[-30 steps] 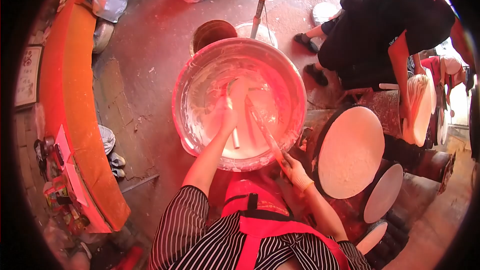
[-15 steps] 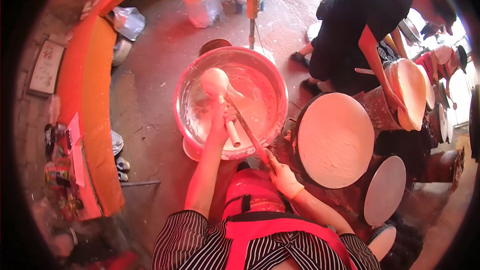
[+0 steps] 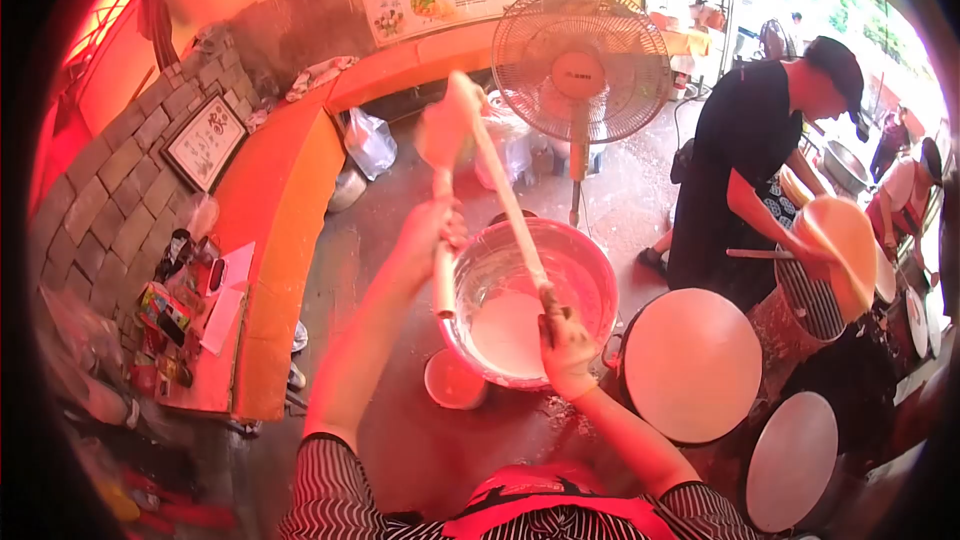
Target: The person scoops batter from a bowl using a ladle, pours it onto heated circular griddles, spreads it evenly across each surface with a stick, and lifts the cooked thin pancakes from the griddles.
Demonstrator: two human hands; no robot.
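Note:
My left hand [image 3: 436, 228] is closed round the handle of a batter-coated ladle [image 3: 445, 132], which is lifted above and left of a large metal basin [image 3: 606, 290]. The bowl of the ladle is blurred by motion. In my right hand [image 3: 568, 348] is a long wooden stick [image 3: 512, 208], slanting up to the left. Its far end meets or overlaps the ladle's bowl; whether they touch I cannot tell. Pale batter [image 3: 512, 335] lies in the basin, below my hands.
Right of the basin is a round griddle [image 3: 692, 365] with a pale surface, and another disc [image 3: 792, 460] beyond it. A co-worker [image 3: 730, 160] holds a thin pancake [image 3: 838, 252]. Ahead stands a fan [image 3: 580, 70]. An orange counter [image 3: 285, 270] runs along the left. A small bucket [image 3: 456, 380] sits beside the basin.
Both hands have lifted the ladle and stick up out of the basin and away from my body. My view has tilted up, showing more of the wall and fan.

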